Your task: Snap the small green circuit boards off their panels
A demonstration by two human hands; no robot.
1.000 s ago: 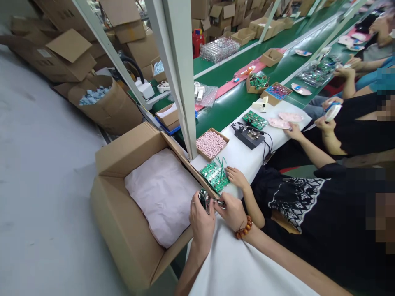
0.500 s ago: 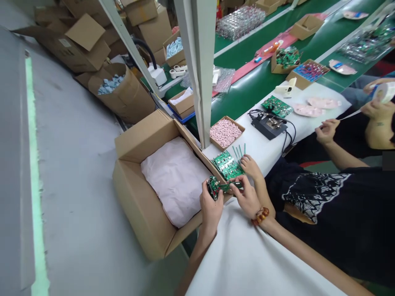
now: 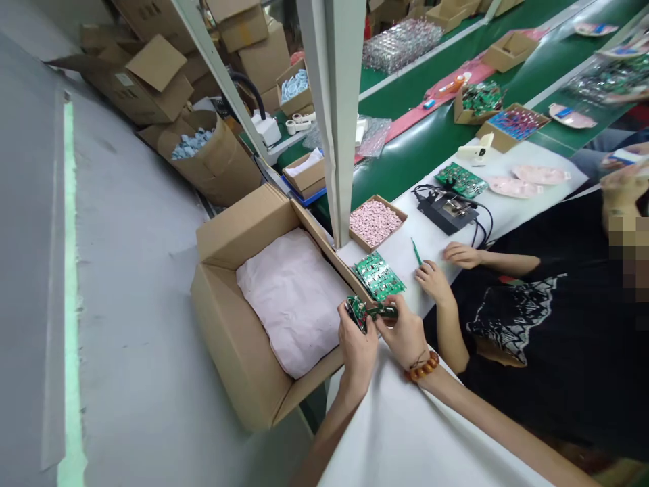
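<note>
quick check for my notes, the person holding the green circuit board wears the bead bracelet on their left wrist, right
Wrong wrist: the head view shows the bead bracelet on the right wrist, behind the right hand, not the left hand; the person does hold the green circuit board.

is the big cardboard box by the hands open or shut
Open: the cardboard box has flaps spread, showing pale pink padding inside.
</note>
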